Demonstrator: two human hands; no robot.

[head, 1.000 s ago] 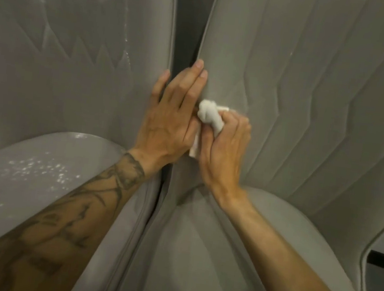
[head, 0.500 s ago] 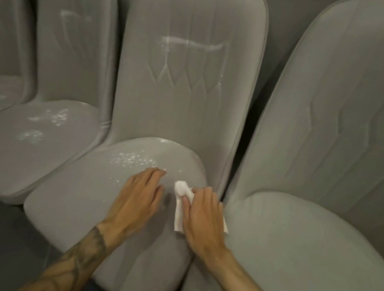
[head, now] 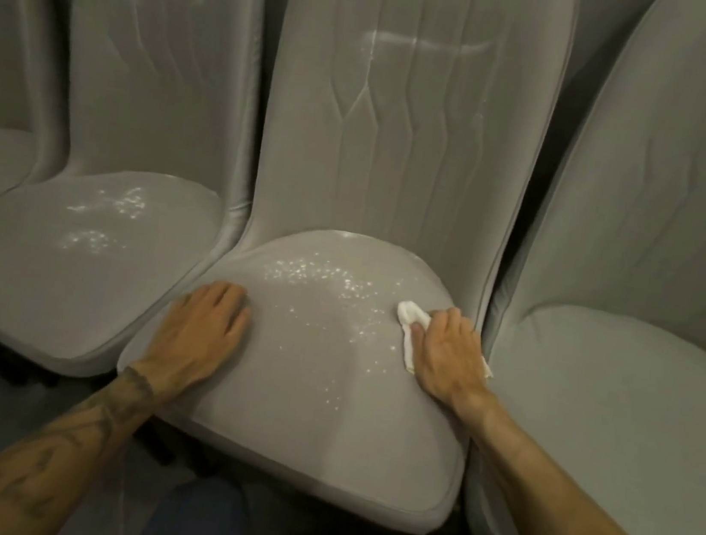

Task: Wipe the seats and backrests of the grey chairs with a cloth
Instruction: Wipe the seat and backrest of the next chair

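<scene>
1. Wiping the seat [head: 303, 395] of the middle grey chair: right hand [head: 447, 356] presses flat on the white cloth [head: 409, 319], which is pinned against the right rear part of that seat, close to its edge, with a fold poking out beyond the fingertips.
2. Left hand [head: 204, 324] lies spread and empty on the left side of the same seat, gripping nothing, apparently just bracing.
3. White droplets or specks [head: 323, 274] sit scattered across the rear and centre of the seat, just left of the cloth; a pale streak [head: 421, 43] runs across the backrest [head: 408, 140] above the seat.
4. Best done, by the look of it, by sweeping the cloth leftward through the speckled patch in overlapping passes, keeping the palm flat so the whole pad stays in contact.
5. Worth shifting the bracing hand off the seat, or wiping around it last, so no strip is missed.
6. Then up to the backrest streak; folding to a fresh face likely helps avoid smearing.
7. Chair to the left of this seat [head: 89, 241] shows similar marks, likely still to be done.
</scene>
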